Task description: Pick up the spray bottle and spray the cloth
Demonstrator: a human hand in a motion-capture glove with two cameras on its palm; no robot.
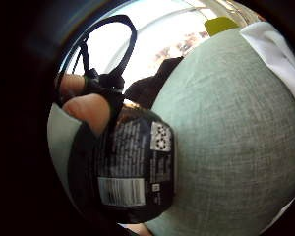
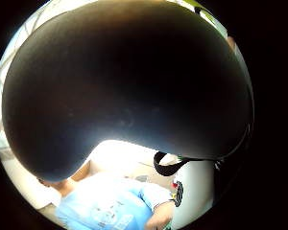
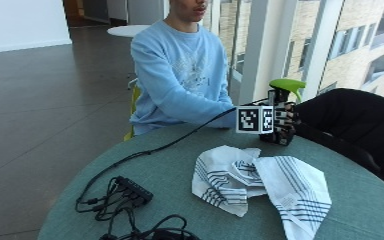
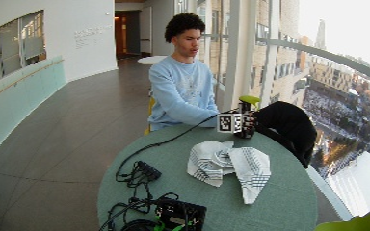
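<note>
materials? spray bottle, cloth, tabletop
Spray bottle: looks like dark glossy plastic with a printed label and barcode.
Cloth: white woven fabric with dark stripes; it lies crumpled and folded.
Tabletop: grey-green, matte, with a woven texture in the palm view; probably fabric-covered, can't confirm.

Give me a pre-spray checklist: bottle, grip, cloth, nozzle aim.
1. Spray bottle in right hand: ok, fingers curled round its dark body.
2. Bottle off the table: cannot tell, its base is hidden behind the hand.
3. Cloth in place: ok, lying crumpled on the table, nearer the camera than the hand.
4. Nozzle aimed at cloth: cannot tell, nozzle direction not visible.
5. Finger on trigger: cannot tell.
</note>
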